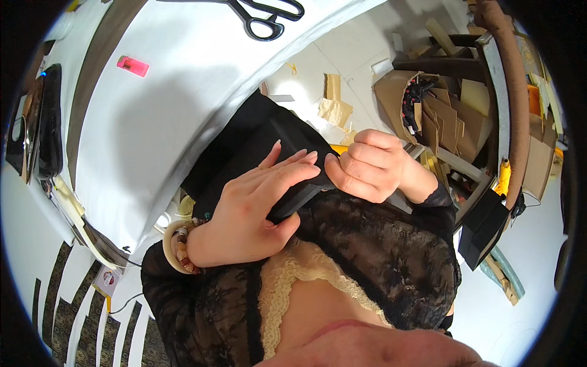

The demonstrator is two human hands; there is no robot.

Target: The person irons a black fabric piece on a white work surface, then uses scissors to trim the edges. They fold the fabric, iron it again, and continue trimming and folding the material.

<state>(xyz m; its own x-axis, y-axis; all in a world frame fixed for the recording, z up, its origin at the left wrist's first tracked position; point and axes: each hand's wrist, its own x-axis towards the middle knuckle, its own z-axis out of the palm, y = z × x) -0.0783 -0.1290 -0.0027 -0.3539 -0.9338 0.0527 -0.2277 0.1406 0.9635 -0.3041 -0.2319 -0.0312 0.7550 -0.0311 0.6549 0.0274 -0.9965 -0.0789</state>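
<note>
**Two bare hands working at a black block-like piece (295,200), dark against dark cloth**

The black block-like piece is lying at the centre of the view, above the lap. Its far end is merging with the black cloth (223,150) towards 11 o'clock, so its full outline is hard to make out. The left hand (251,199) is reaching in from 8 o'clock, holding the piece with its fingers stretched across the top and its thumb spread along the near side; its palm is staying out of sight. A beaded bracelet (181,248) and a pale bangle (169,248) are circling that wrist. The right hand (370,166), just past 1 o'clock, is curling narrow, its thumb coming to the piece's edge; whether its folded fingers are gripping anything, I cannot tell.

At 10 o'clock a pink lighter (133,65) is lying on the white-covered table (183,52). Black-handled scissors (243,13) are resting at 12 o'clock, their blades running out of view. Brown paper scraps (335,111) are lying on the floor at 1 o'clock. At 2 o'clock a cardboard box (389,101) is holding offcuts, partly hidden behind a frame. Patterned strips (92,324) at 8 o'clock are disappearing into the dark rim.
</note>
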